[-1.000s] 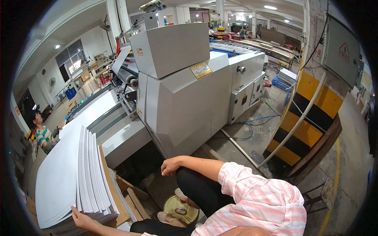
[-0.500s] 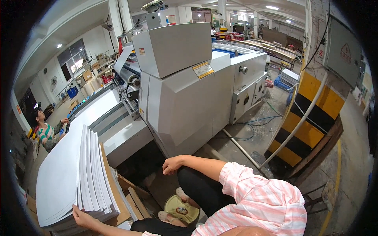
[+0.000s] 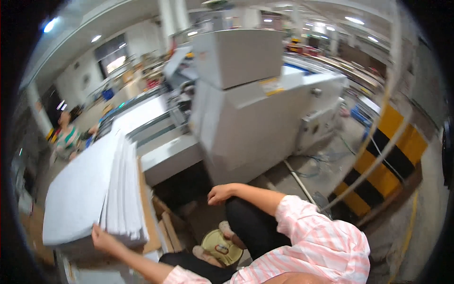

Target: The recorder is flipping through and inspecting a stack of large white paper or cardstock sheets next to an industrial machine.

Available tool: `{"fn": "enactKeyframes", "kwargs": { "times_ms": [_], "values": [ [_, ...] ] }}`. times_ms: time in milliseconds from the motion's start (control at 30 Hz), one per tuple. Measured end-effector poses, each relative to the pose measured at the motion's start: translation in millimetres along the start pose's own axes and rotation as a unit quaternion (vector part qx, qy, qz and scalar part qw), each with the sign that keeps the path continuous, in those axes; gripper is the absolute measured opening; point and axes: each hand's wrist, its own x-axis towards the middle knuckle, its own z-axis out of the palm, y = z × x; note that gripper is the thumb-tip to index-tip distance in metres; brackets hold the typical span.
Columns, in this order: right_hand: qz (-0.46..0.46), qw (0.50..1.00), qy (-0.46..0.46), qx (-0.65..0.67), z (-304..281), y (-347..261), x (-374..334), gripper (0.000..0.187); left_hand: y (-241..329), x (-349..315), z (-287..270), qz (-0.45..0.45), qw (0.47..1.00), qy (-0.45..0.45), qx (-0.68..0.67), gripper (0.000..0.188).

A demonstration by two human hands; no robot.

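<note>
A tall stack of large white paper sheets (image 3: pixel 78 189) stands at my left, its right side fanned into several separated layers. At the stack's near edge, my left hand (image 3: pixel 105 240) pinches the corner of the upper sheets between thumb and fingers. My right hand (image 3: pixel 220 194) hangs beside my knee, fingers curled loosely with nothing visible in them, apart from the paper. Brown cardboard (image 3: pixel 147 203) stands against the right side of the stack. The picture is somewhat blurred.
A large grey machine (image 3: pixel 246 128) fills the middle, its feed bed (image 3: pixel 172 158) reaching toward the stack. A co-worker (image 3: pixel 68 135) is at the far left. A yellow-and-black striped pillar base (image 3: pixel 378 165) stands right. Under my feet is a round yellowish stool or lid (image 3: pixel 222 248).
The whole view has shifted, so the machine and co-worker appear farther right. My left hand stays at the paper's corner, slightly higher in the picture; my right hand stays by my knee.
</note>
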Motion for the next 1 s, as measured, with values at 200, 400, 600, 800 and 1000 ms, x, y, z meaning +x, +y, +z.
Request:
{"fn": "enactKeyframes", "kwargs": {
  "times_ms": [200,400,600,800,1000],
  "values": [
    [-0.062,0.997,0.045,0.003,-8.7,-68.6,1.4,0.034,26.7,-27.1,17.4,-0.031,0.998,-0.003,-0.046,0.021],
    [-0.332,0.935,0.121,0.002,13.4,-233.0,41.3,0.022,28.7,-27.6,7.1,-0.025,0.99,0.002,-0.142,0.024],
    [-0.485,0.813,0.219,-0.236,38.1,-327.9,107.8,0.022,13.3,-33.1,7.2,0.001,0.997,0.024,-0.07,0.019],
    [-0.315,0.876,0.146,-0.335,29.8,-337.7,169.2,0.04,30.9,-36.7,14.5,0.036,0.996,0.025,-0.079,0.02],
    [-0.482,0.821,0.138,-0.275,56.0,-351.7,142.4,0.027,26.5,-33.7,5.1,0.005,0.994,-0.004,-0.111,0.023]
  ]
}}
